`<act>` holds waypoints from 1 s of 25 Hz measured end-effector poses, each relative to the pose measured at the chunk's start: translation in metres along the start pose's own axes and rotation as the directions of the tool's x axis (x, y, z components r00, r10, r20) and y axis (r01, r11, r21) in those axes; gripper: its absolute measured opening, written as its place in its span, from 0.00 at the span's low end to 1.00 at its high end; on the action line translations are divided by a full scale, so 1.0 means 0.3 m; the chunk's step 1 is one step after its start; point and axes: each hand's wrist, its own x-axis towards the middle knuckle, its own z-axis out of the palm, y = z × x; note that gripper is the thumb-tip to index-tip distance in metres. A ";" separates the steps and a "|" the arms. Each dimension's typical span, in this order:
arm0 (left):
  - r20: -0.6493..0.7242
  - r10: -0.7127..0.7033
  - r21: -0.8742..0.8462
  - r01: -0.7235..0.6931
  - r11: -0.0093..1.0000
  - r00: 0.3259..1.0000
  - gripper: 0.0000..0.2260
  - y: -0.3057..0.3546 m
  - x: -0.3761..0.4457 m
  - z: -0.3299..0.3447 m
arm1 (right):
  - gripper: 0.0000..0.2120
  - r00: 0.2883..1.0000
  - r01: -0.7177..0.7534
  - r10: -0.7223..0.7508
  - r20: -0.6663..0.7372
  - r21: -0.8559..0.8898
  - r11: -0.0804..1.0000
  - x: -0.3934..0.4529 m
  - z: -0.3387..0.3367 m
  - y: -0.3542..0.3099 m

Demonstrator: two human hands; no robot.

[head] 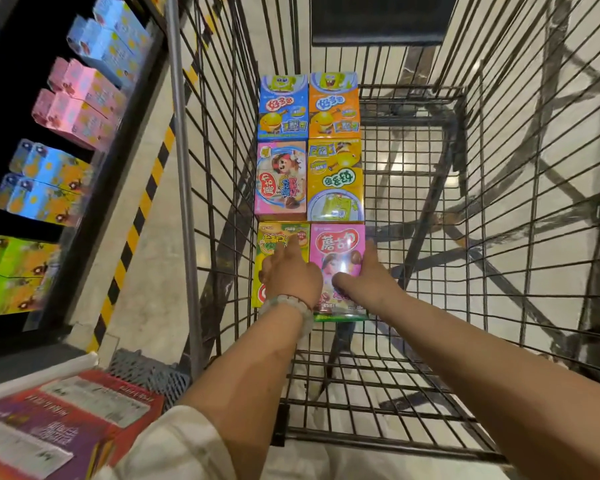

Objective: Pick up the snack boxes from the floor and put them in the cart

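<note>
Several snack boxes lie flat in two columns on the floor of the wire cart (430, 258): a blue box (283, 107) and an orange box (334, 105) at the far end, a pink cartoon box (280, 178) and a yellow box (335, 178) in the middle. Nearest me are a green-yellow box (274, 237) and a pink box (336, 245). My left hand (291, 275) rests on the green-yellow box, index finger stretched forward. My right hand (368, 280) grips the pink box, thumb on its face and fingers along its right edge.
A shelf (84, 109) at the left holds rows of blue, pink, orange and green boxes. A yellow-black striped line (142, 206) runs along the floor beside the cart's left rim (182, 168). Red and purple packs (59, 420) lie at lower left.
</note>
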 end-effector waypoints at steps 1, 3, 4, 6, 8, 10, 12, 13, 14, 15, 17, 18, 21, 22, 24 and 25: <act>0.010 -0.016 -0.015 0.016 1.000 1.000 0.26 0.003 -0.005 0.001 | 0.33 1.000 0.011 -0.011 -0.003 -0.035 0.999 0.004 -0.003 0.007; 0.011 -0.015 -0.003 0.015 1.000 1.000 0.25 0.012 -0.021 -0.005 | 0.31 1.000 0.016 -0.017 -0.015 -0.056 0.998 0.007 -0.014 0.017; 0.004 0.004 0.022 -0.004 1.000 1.000 0.25 0.021 -0.030 -0.017 | 0.29 1.000 -0.004 0.003 -0.022 -0.053 0.999 0.008 -0.023 0.014; 0.001 0.084 0.066 -0.084 0.994 0.996 0.22 0.053 -0.047 -0.062 | 0.27 0.998 -0.038 0.036 -0.049 -0.045 0.998 -0.001 -0.052 -0.011; 0.008 0.186 0.036 -0.187 0.982 0.982 0.20 0.097 -0.080 -0.143 | 0.28 0.996 -0.031 0.024 -0.087 -0.088 0.996 -0.038 -0.100 -0.062; 0.026 0.281 -0.034 -0.280 0.959 0.959 0.19 0.152 -0.125 -0.271 | 0.30 0.992 0.006 -0.028 -0.126 -0.170 0.985 -0.103 -0.171 -0.156; 0.022 0.383 -0.037 -0.382 0.924 0.924 0.17 0.219 -0.189 -0.432 | 0.28 0.986 0.050 -0.086 -0.146 -0.238 0.970 -0.174 -0.258 -0.274; 0.000 0.440 -0.014 -0.440 0.898 0.898 0.16 0.259 -0.240 -0.531 | 0.27 0.979 0.087 -0.132 -0.153 -0.269 0.959 -0.228 -0.307 -0.354; -0.025 0.489 0.019 -0.488 0.872 0.872 0.15 0.296 -0.297 -0.627 | 0.25 0.975 0.121 -0.169 -0.142 -0.297 0.947 -0.284 -0.345 -0.430; -0.054 0.535 0.064 -0.532 0.844 0.843 0.14 0.326 -0.358 -0.719 | 0.23 0.966 0.173 -0.228 -0.121 -0.349 0.921 -0.344 -0.379 -0.503; -0.126 0.612 0.147 -0.596 0.790 0.781 0.13 0.381 -0.484 -0.921 | 0.22 0.934 0.277 -0.348 -0.084 -0.447 0.851 -0.484 -0.438 -0.677; -0.166 0.646 0.180 -0.621 0.763 0.745 0.13 0.410 -0.565 -1.036 | 0.22 0.907 0.338 -0.416 -0.068 -0.473 0.813 -0.577 -0.470 -0.784; -0.239 0.748 0.279 -0.694 0.663 0.619 0.14 0.444 -0.827 -1.331 | 0.23 0.780 0.533 -0.625 -0.026 -0.497 0.685 -0.889 -0.540 -1.071; -0.256 0.776 0.310 -0.712 0.631 0.576 0.15 0.440 -0.923 -1.416 | 0.22 0.716 0.582 -0.697 -0.032 -0.524 0.622 -1.002 -0.558 -1.150; -0.298 0.806 0.318 -0.743 0.589 0.512 0.15 0.405 -1.120 -1.574 | 0.21 0.583 0.682 -0.811 -0.050 -0.512 0.522 -1.228 -0.580 -1.289; -0.313 0.811 0.302 -0.758 0.578 0.494 0.14 0.375 -1.196 -1.639 | 0.21 0.532 0.722 -0.845 -0.046 -0.497 0.482 -1.323 -0.584 -1.344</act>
